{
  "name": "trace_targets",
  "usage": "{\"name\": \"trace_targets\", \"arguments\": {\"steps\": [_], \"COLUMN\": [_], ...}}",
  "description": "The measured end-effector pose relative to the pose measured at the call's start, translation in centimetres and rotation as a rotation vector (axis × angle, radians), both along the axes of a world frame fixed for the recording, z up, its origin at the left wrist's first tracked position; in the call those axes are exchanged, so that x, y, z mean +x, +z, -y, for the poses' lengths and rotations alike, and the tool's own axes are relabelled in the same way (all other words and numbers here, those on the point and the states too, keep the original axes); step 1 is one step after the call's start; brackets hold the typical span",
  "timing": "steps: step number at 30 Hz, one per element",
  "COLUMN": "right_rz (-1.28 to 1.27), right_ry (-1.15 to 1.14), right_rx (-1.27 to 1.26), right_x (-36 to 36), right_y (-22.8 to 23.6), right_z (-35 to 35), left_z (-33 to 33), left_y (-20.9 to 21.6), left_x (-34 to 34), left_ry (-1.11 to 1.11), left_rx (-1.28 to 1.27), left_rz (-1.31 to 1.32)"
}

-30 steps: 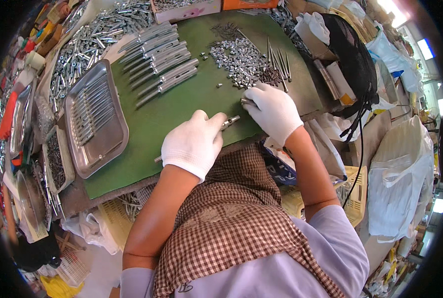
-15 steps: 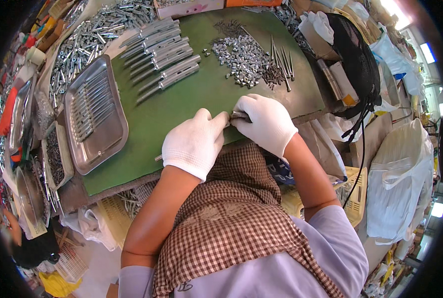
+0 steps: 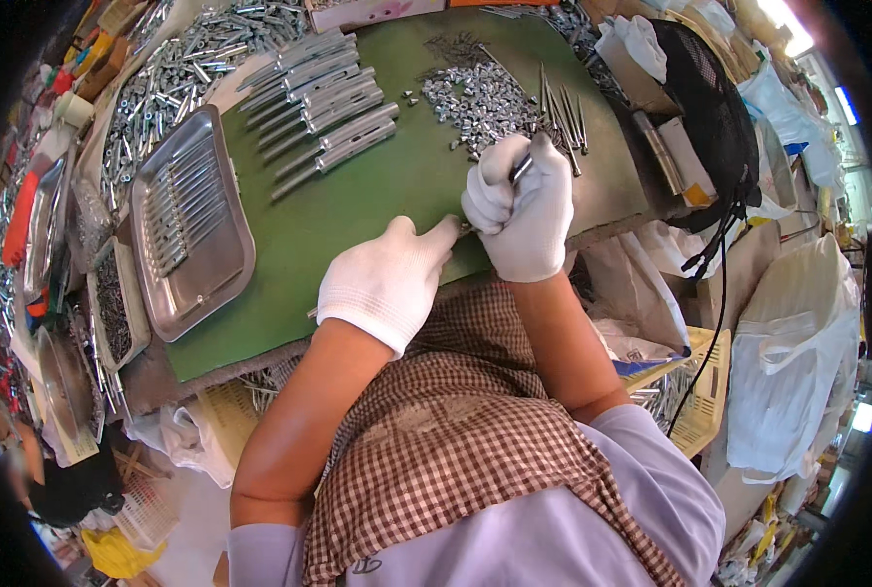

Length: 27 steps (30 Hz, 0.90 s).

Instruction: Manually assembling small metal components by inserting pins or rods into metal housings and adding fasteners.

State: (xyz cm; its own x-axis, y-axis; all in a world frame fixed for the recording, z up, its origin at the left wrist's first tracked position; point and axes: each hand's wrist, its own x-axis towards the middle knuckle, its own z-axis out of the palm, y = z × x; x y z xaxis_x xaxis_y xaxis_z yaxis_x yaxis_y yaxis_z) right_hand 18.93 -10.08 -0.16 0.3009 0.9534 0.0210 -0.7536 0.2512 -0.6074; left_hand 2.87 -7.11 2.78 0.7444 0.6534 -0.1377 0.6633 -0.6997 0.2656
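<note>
My left hand (image 3: 382, 279), in a white knit glove, is closed round a thin metal rod (image 3: 312, 313). One end of the rod pokes out by the wrist, and its other end shows just past my fingertips. My right hand (image 3: 524, 220), gloved too, is curled round a short metal cylinder (image 3: 522, 170), mostly hidden by the fingers. It hovers at the near edge of a pile of small silvery metal pieces (image 3: 475, 103). Long thin pins (image 3: 565, 117) lie just beyond it, with a heap of small dark screws or pins partly covered by the hand.
On the green mat (image 3: 289, 254) lies a row of metal rods with thicker tubes (image 3: 328, 117). A steel tray (image 3: 230, 284) of similar rods stands at the left. Loose metal parts (image 3: 182, 73) are heaped behind it. A black mesh bag (image 3: 705, 108) and a metal cylinder (image 3: 659, 152) sit at the right.
My right hand has moved away from the left hand's fingertips, up and right to the pile, carrying the metal cylinder. My left hand has barely moved and keeps the rod.
</note>
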Motion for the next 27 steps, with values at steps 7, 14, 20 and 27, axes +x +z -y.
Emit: {"name": "trace_targets", "arguments": {"steps": [7, 14, 20, 27], "right_rz": [0.313, 0.218, -0.014, -0.002], "right_ry": [-0.07, -0.05, 0.022, -0.057], "right_rx": [0.029, 0.034, -0.036, 0.034], "right_x": [-0.8, -0.8, 0.6, -0.2], "right_y": [-1.4, -1.0, -1.1, -0.7], "right_z": [0.1, -0.2, -0.9, -0.5], "left_z": [0.0, -0.6, -0.8, -0.7], "left_y": [0.3, 0.3, -1.3, -1.3], "left_x": [0.3, 1.3, 0.6, 0.3], "left_ry": [-0.003, -0.07, -0.093, -0.09], "left_rx": [-0.026, 0.085, 0.115, 0.14], "left_rz": [-0.007, -0.047, 0.103, 0.091]}}
